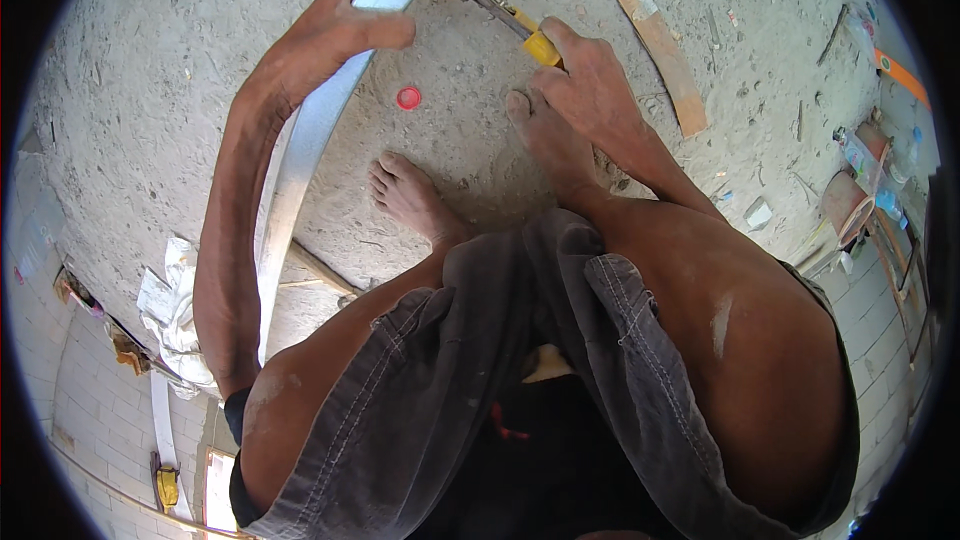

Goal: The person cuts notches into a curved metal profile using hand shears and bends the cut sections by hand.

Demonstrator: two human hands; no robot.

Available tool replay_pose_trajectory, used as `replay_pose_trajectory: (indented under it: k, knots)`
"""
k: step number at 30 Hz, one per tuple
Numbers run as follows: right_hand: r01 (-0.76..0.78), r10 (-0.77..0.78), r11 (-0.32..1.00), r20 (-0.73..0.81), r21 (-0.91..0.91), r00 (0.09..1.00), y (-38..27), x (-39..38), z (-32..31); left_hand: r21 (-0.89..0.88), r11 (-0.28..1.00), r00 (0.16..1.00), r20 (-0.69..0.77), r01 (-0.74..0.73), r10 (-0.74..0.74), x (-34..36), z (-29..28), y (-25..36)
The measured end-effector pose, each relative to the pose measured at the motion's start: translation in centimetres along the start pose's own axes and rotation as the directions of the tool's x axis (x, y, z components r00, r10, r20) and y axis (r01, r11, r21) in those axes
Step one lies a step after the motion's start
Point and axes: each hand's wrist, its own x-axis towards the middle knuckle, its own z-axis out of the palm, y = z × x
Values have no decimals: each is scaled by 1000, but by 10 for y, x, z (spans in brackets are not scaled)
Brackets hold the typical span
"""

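A long galvanized metal channel (pixel 305 145) runs from the top of the view down past my left knee. My left hand (pixel 325 45) is wrapped round it near its upper part, thumb across the face. In my right hand (pixel 592 80) are yellow-handled tin snips (pixel 490 6), gripped by the handles. Their jaws meet the channel's right edge just above my left hand; whether the blades bite into the metal cannot be made out. Both bare feet stand on the dusty ground below the hands.
A red bottle cap (pixel 408 97) lies between the channel and my right foot. To the right are a flat brown strip (pixel 660 55), an orange level (pixel 900 77) and plastic bottles (pixel 888 202). White sacking (pixel 180 310) sits left, beside a block wall (pixel 95 390).
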Motion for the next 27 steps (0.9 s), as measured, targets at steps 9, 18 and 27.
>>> replay_pose_trajectory:
  k: [9, 18, 27]
  knots:
    - [88, -105, 992, -196, -92, 975, 22, -2, 10, 2, 999, 994, 93, 54, -54, -14, 0, 33]
    - [-2, -4, 997, -82, -76, 997, 28, 5, 16, 92, 996, 999, 41, -22, 18, -23, 4, 49]
    - [266, -229, 935, -171, 237, 958, 64, 24, 27, 101, 994, 998, 63, -39, 33, -23, 5, 54]
